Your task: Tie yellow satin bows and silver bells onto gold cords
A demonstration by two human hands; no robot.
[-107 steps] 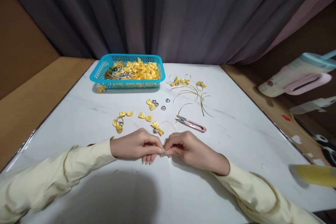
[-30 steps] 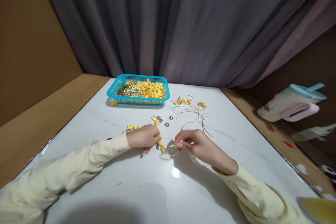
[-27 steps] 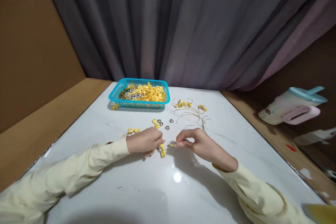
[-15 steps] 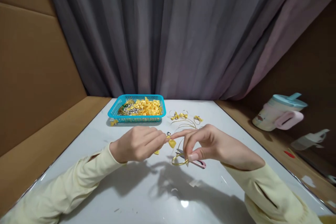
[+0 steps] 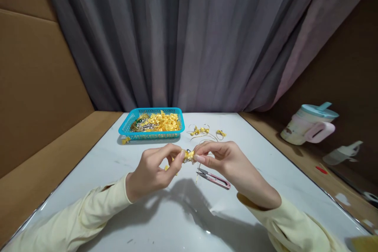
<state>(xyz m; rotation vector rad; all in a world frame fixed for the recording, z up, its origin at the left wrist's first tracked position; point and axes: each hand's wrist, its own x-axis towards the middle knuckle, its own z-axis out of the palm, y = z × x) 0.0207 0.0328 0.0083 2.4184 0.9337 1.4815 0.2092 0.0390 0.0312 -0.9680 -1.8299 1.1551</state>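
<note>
Between my two hands a small yellow ribbon bow [image 5: 189, 156] is held above the table, with something silvery at its middle. My left hand [image 5: 158, 169] pinches its left side between thumb and fingers. On its right side, my right hand [image 5: 223, 158] grips the bow with thumb and fingertips. A thin gold cord [image 5: 197, 178] dangles below the bow. Just beneath my right hand lies a pair of pink-handled thread snips [image 5: 215, 178]. Another yellow bow [image 5: 167, 168] shows partly behind my left fingers.
A blue plastic basket [image 5: 151, 137] holds many yellow bows, silvery pieces and gold cords. Several bows with cord loops [image 5: 221, 133] lie right of it; one bow [image 5: 126, 140] sits at its front left. A lidded cup [image 5: 307, 124] and a clear bottle [image 5: 342, 153] stand at right.
My right hand has come left and now pinches the bow. The looped gold cord it held is no longer in its fingers. My left hand has turned, showing its thumb.
</note>
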